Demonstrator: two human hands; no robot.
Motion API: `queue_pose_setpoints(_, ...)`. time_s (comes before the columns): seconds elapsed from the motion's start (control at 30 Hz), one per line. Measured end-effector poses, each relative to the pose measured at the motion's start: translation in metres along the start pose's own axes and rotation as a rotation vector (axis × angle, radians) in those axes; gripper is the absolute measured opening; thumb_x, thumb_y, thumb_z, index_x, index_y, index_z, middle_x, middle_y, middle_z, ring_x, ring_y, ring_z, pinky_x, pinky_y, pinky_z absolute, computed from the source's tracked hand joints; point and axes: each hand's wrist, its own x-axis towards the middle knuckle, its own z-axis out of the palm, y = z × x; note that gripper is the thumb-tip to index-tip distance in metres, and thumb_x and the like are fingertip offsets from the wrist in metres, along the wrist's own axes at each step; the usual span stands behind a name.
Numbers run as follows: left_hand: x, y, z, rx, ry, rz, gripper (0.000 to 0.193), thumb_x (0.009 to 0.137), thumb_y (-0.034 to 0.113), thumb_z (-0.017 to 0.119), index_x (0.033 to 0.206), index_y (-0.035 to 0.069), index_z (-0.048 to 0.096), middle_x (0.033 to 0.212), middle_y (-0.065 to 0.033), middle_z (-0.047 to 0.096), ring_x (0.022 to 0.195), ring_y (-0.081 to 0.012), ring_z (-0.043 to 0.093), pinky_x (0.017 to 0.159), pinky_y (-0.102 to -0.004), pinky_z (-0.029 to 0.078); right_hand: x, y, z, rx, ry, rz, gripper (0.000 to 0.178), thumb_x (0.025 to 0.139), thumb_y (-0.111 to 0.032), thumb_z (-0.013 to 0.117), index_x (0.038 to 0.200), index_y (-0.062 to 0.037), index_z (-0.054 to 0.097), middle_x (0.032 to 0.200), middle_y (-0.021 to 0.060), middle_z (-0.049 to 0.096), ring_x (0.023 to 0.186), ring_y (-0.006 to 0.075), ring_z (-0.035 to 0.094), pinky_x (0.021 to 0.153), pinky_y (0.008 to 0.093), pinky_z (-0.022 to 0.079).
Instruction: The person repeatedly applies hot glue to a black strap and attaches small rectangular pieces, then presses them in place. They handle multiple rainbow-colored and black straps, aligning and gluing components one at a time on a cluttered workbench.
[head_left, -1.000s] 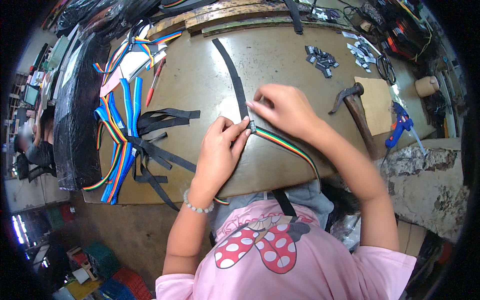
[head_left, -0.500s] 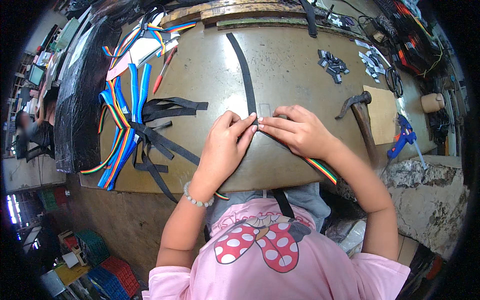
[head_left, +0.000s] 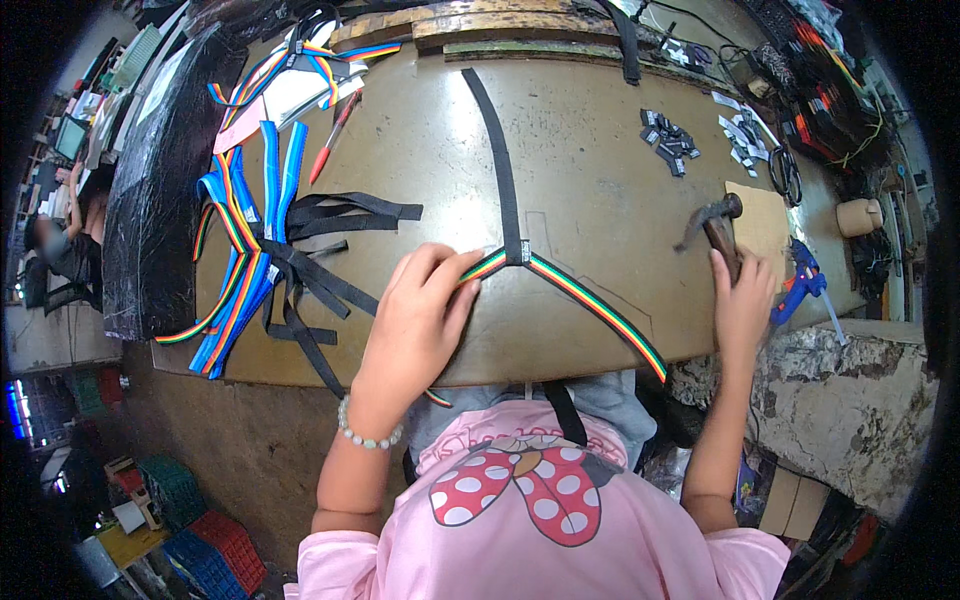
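On the tabletop's point(head_left: 590, 130) near half, a striped strap point(head_left: 600, 308) pinched by the left hand point(head_left: 412, 312) meets a black strap point(head_left: 498, 155), the right hand point(head_left: 742, 305) grasps a hammer point(head_left: 721, 233), and a small label point(head_left: 526, 251) sits at the joint, seemingly placed, perhaps not yet fastened.

Left hand point(head_left: 415, 320) on the joined strap point(head_left: 513, 240), which runs between both hands and away beyond them; right hand point(head_left: 743, 295) seemingly around the hammer point(head_left: 722, 232); glue gun point(head_left: 797, 290) just right of that, tags point(head_left: 675, 148) farther beyond; bundled straps point(head_left: 255, 255) left of the left hand, pen point(head_left: 334, 137) beyond.
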Motion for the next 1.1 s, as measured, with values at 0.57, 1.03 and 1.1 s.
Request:
queue_pose_setpoints(0.57, -0.015, -0.011, 0.007, 0.041, 0.029, 0.006, 0.016, 0.081, 0.007, 0.072, 0.096, 0.002, 0.071, 0.092, -0.0095, 0.06, 0.084, -0.0271, 0.056, 0.077, -0.0375, 0.049, 0.003, -0.133, -0.075, 0.884, -0.494, -0.449, 0.038, 0.097, -0.035, 0.058, 0.092, 0.0013, 0.049, 0.076, 0.0298, 0.062, 0.076, 0.0485, 0.063, 0.064, 0.0526, 0.051)
queue_pose_setpoints(1.03, 0.003, -0.005, 0.013, 0.26, -0.075, 0.221, 0.015, 0.089, 0.012, 0.068, 0.093, 0.0, 0.061, 0.083, -0.0111, 0.058, 0.078, -0.0242, 0.058, 0.068, -0.0346, 0.047, 0.022, -0.052, -0.019, 0.508, 0.057, -0.281, 0.021, 0.093, -0.02, 0.064, 0.106, -0.0046, 0.068, 0.1, 0.0148, 0.064, 0.094, 0.0355, 0.061, 0.082, 0.044, 0.049)
queue_pose_setpoints(1.1, -0.006, 0.008, 0.015, -0.174, -0.041, -0.059, 0.013, 0.094, 0.013, 0.064, 0.095, 0.001, 0.06, 0.082, -0.0061, 0.058, 0.076, -0.016, 0.056, 0.067, -0.0296, 0.045, 0.02, -0.063, -0.022, 0.653, 0.106, -0.263, 0.021, 0.09, -0.012, 0.064, 0.109, -0.0049, 0.069, 0.107, 0.0142, 0.062, 0.108, 0.0307, 0.054, 0.093, 0.0405, 0.044)
